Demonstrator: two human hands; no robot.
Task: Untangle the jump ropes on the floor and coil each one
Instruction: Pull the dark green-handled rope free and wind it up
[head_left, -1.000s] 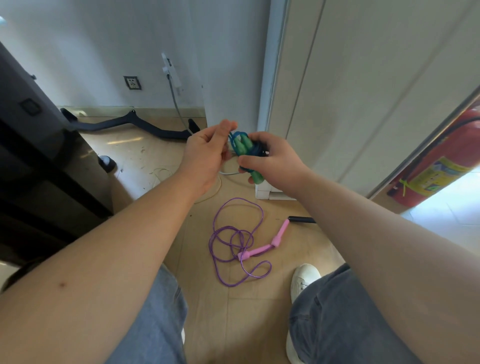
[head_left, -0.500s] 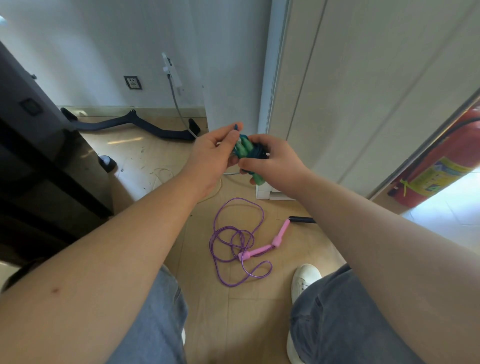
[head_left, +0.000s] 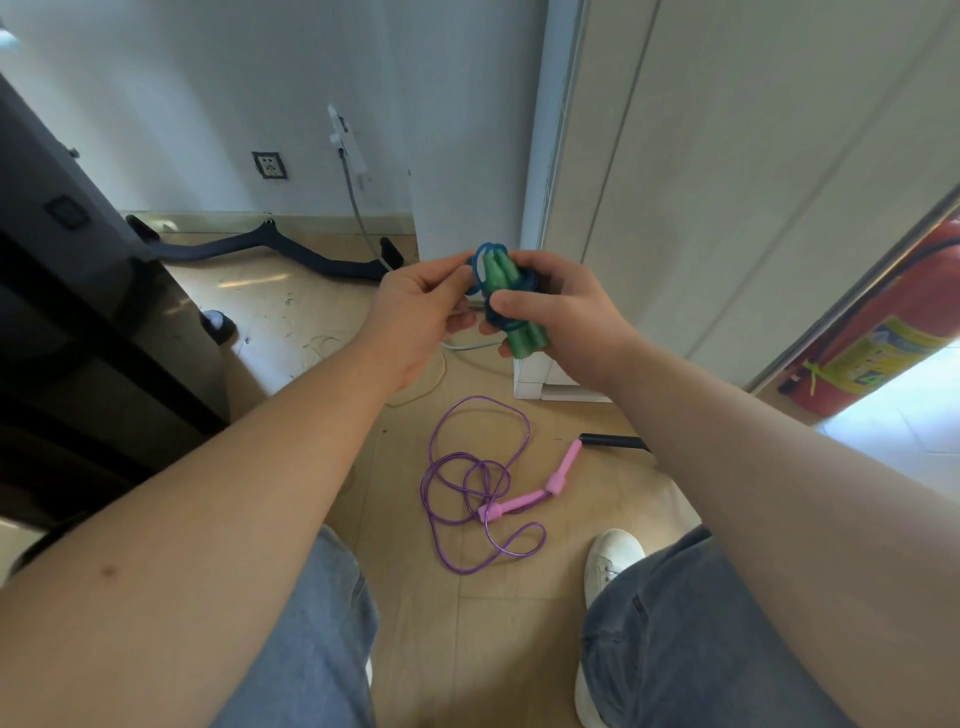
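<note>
My right hand (head_left: 558, 317) grips a blue jump rope (head_left: 501, 288) with green handles, its cord wound round the two handles held side by side. My left hand (head_left: 415, 317) pinches a loop of the blue cord at the bundle's upper left. Both hands are held up in front of me, above the floor. Below them a purple jump rope (head_left: 467, 483) with pink handles (head_left: 524, 499) lies on the wooden floor in loose overlapping loops between my knees.
A black cabinet (head_left: 78, 338) stands at the left. A black curved bar (head_left: 270, 249) lies by the wall, a grey cable (head_left: 358, 208) hangs from a wall plug. A red fire extinguisher (head_left: 883, 332) stands at the right, a black handle (head_left: 613, 441) near my white shoe (head_left: 608, 561).
My left hand has closed in on the bundle and taken a loop of the blue cord between its fingers. The purple rope on the floor has not moved.
</note>
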